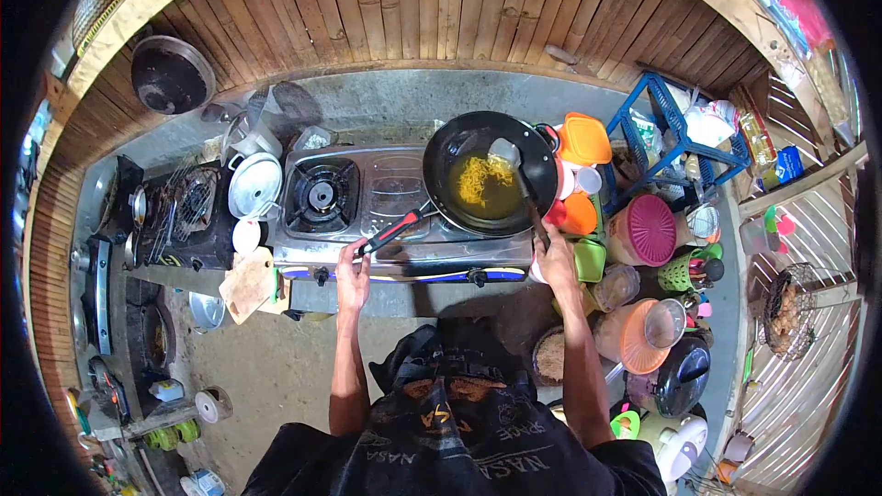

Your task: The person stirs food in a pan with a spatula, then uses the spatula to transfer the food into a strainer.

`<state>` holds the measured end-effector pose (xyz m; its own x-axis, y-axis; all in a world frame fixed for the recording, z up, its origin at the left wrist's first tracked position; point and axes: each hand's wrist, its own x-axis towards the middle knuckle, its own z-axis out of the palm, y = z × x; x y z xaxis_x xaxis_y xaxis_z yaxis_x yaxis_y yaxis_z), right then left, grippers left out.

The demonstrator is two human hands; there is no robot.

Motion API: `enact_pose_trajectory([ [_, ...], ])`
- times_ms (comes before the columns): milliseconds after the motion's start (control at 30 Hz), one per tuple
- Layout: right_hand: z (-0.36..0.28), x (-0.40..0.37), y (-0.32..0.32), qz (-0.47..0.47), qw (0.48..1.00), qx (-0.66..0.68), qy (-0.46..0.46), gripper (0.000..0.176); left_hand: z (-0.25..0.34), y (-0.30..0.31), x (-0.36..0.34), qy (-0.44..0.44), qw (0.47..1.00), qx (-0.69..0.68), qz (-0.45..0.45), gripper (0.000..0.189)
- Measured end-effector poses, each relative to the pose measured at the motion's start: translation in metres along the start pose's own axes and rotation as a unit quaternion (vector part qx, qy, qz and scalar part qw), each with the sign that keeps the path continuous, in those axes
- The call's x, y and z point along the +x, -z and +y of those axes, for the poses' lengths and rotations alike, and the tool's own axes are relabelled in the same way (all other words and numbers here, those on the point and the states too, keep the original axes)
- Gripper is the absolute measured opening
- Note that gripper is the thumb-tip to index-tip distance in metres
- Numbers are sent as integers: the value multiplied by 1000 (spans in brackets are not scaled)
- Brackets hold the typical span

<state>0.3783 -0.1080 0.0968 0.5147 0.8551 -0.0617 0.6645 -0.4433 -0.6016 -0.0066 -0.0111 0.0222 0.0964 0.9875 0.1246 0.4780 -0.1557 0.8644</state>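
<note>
A black wok [455, 142] sits on the right burner of a two-burner gas stove [395, 253]. Yellow shredded or crumbled food [475, 186] lies in shallow yellowish liquid, perhaps oil, inside it. My left hand [352, 283] is closed around the end of the wok's red and black handle [393, 233]. In my right hand [557, 264] is the dark handle of a spatula [525, 186], gripped at the wok's right edge. The spatula's pale head rests inside the wok, touching the food. The left burner [322, 195] has nothing on it.
Orange containers [585, 140], a pink-lidded tub [650, 231] and a blue rack [680, 133] crowd the right side. Left of the stove are a lidded pot [254, 186] and a cutting board [246, 287]. A dark pan [172, 75] hangs on the bamboo wall.
</note>
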Motion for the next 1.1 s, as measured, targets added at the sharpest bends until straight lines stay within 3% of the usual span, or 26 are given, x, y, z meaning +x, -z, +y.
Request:
enact_pose_trajectory([
  [100, -9, -7, 1, -65, 997, -32, -37, 47, -1, 0, -1, 12, 1000, -13, -2, 32],
  [167, 5, -5, -8, -62, 996, 68, -13, 45, 0, 0, 1, 18, 1000, -18, -4, 32],
  [200, 0, -7, -2, 5, 998, 5, 69, 45, -1, 0, 2, 14, 1000, -10, -6, 32],
  [233, 0, -1, 2, -43, 997, 59, 5, 46, -2, 1, 1, 10, 1000, -2, -9, 32],
  [300, -6, 1, 11, -15, 1000, -26, -1, 47, -2, 2, -1, 19, 1000, -6, -15, 32],
  [433, -25, -3, 26, -61, 995, -33, -67, 46, -4, 1, 0, 26, 999, -16, -16, 32],
  [500, -15, -4, 18, -56, 996, -67, -6, 44, -5, 1, -1, 25, 999, -16, -14, 32],
  [1100, -61, -16, 48, -169, 978, -108, 56, 32, -3, -1, -2, 33, 999, -31, -5, 34],
])
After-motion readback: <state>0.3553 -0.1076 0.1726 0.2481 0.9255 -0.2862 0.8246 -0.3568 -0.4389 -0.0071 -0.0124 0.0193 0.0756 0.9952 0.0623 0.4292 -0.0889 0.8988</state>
